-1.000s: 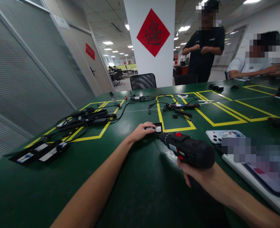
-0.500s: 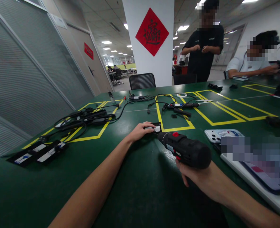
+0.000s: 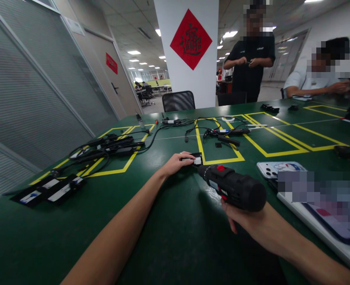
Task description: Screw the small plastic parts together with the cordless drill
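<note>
My right hand (image 3: 237, 215) is wrapped round the handle of a black cordless drill (image 3: 232, 186) with red switches. The drill points forward and left, its tip at the near edge of a small black part with a white piece on it (image 3: 197, 160). Whether the bit touches that part I cannot tell. My left hand (image 3: 177, 163) holds the small part down on the green table (image 3: 169, 213), fingers pressed over its left side and partly hiding it.
Black cables and devices (image 3: 112, 146) lie at the left, near two flat black pieces with white labels (image 3: 48, 190). Pen-like electric screwdrivers (image 3: 228, 131) lie farther back. Close on the right are a phone (image 3: 278, 168) and a white slab (image 3: 314, 225). Two people (image 3: 248, 63) are across the table.
Both hands, the drill and the small part keep their places. The view shifts very slightly, and the standing person across the table has moved a little to the left.
</note>
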{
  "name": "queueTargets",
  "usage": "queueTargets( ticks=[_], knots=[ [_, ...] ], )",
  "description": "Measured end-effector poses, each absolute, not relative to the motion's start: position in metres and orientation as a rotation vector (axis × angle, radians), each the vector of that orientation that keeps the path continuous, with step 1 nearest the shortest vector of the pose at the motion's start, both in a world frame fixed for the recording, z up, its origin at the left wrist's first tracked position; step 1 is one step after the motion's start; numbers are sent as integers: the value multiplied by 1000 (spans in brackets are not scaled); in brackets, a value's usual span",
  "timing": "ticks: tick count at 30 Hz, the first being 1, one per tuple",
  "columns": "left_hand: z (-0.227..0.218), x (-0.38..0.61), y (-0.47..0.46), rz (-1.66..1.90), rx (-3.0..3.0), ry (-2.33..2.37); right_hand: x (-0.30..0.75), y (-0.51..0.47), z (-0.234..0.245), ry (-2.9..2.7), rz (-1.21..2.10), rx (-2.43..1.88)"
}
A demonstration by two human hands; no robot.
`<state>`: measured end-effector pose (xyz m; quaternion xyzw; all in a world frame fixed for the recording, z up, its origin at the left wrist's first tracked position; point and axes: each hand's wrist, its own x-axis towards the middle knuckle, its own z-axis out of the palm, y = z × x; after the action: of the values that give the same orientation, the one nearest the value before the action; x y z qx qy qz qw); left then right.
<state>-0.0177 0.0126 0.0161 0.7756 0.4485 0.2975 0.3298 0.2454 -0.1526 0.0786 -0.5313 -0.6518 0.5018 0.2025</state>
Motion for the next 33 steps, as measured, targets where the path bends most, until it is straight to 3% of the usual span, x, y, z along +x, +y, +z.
queueTargets(
  ticks=[33],
  knots=[
    [15, -17, 13, 794, 2039, 1177, 243, -154, 80, -1818, 1380, -1541]
  ],
)
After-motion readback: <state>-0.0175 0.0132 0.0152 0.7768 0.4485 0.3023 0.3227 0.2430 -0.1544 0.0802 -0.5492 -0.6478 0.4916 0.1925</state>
